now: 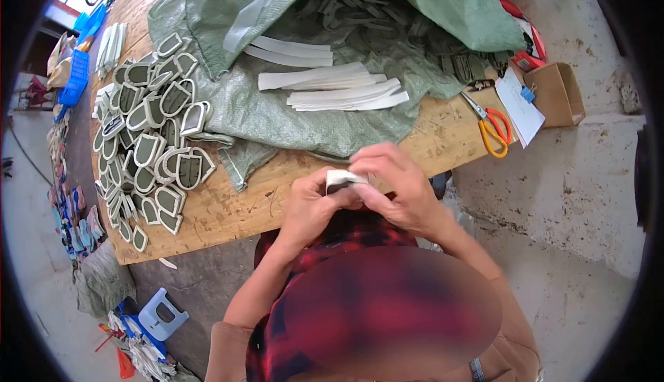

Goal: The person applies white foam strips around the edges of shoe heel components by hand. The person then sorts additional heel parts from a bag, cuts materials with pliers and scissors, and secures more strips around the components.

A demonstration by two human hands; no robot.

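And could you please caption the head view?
Left hand and right hand at work on a white-edged piece before a wooden table.

Bright, soft light here, glare burning out the far left! Shadow fills the sack (443, 8), fisheye bows the desk (228, 209), right fingers (384, 152) smear, a blurred oval veils the shirt (353, 235), black rims the edges.

White-edged piece (339, 176) in left grip (309, 201)

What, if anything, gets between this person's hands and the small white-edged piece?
Nothing visible does: the left hand grips the white-edged piece, and the right hand, somewhat blurred, is close against it. The green sack, with white strips on it, lies beyond on the table.
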